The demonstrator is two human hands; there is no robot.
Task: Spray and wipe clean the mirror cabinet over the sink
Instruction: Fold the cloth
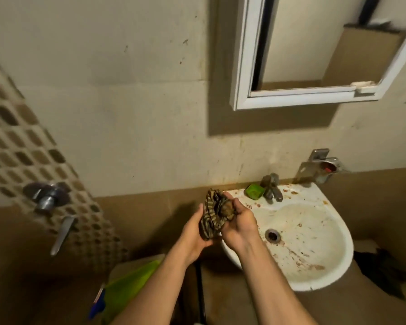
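Observation:
A crumpled striped brown cloth (215, 213) is bunched between both my hands, just left of the sink's rim. My left hand (192, 233) cups it from below and the left. My right hand (240, 226) grips it from the right, fingers curled into the folds. The white-framed mirror cabinet (242, 66) hangs on the wall at the upper right, above the stained white sink (333, 261). Its glass reflects the wall and a recess. No spray bottle shows clearly.
A tap (271, 186) and a green soap dish (254, 191) sit on the sink's back rim, with a metal holder (324, 165) on the wall behind. A shower valve and lever (48, 198) stick out at left. Something green and blue (127, 287) lies low left.

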